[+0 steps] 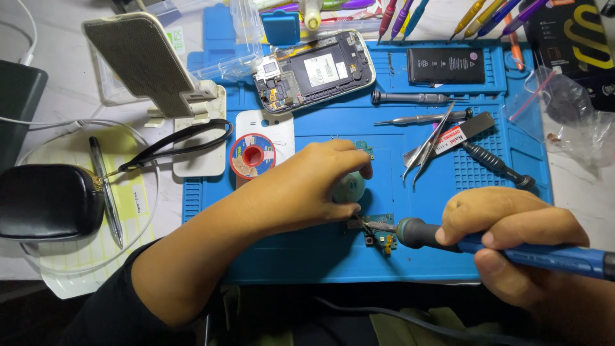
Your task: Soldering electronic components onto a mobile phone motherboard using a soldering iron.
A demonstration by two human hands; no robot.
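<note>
Blue silicone work mat (307, 256) covers the middle of a pale desk, with a dark strip of floor or lap at the near edge. One opened phone (315, 69) lies at the far side, one black battery (446, 65) to its right, one red solder-wick spool (252, 156) to the left, two tweezers (428, 144) and two screwdrivers (448, 109) on the right, and a black pouch (48, 200) off the mat at far left. Left hand (314, 182) reaches in from the near left, fingers curled over a small round greenish object (349, 187). Right hand (512, 240) is closed around a blue soldering iron (512, 250), its tip on a small circuit board (375, 234) lying near the mat's middle.
</note>
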